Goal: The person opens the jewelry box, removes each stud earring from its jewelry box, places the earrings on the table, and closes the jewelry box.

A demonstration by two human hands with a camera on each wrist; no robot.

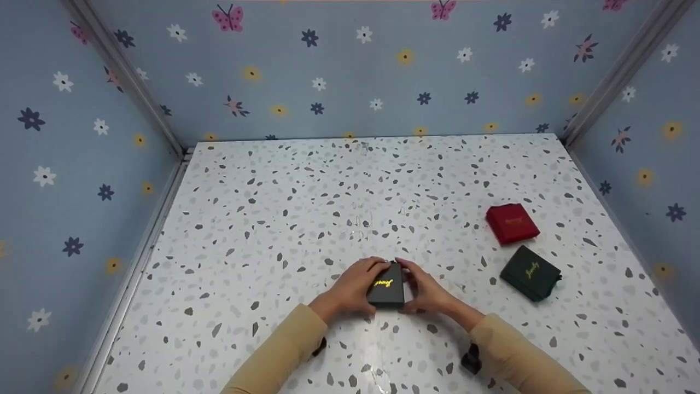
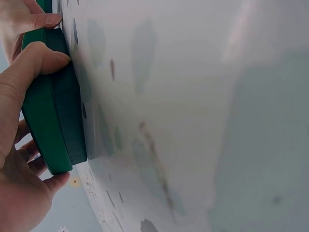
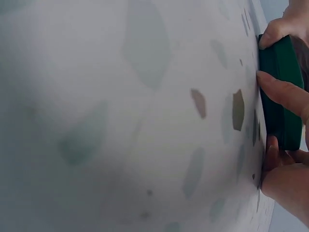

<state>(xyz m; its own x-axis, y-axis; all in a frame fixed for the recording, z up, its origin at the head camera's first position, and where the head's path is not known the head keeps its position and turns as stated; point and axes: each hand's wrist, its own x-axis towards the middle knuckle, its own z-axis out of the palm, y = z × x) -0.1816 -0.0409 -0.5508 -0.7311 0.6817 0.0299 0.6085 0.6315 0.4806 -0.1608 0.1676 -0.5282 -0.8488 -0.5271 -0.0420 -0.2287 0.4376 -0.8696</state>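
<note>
A small dark green jewelry box with gold script on its lid sits on the speckled tabletop, near the front middle. From its left side my left hand grips it, fingers at the far edge and thumb at the near edge. My right hand holds the right side, its thumb by the near corner and fingertips by the far one. Both wrist views show the green box low against the table; a seam between lid and base shows in the left one. In the right wrist view, my right thumb presses the box.
To the right lie a red box and, just nearer, another dark green box with gold script. Flower-patterned panels wall the table at the back and both sides. A small black object shows beside the right sleeve.
</note>
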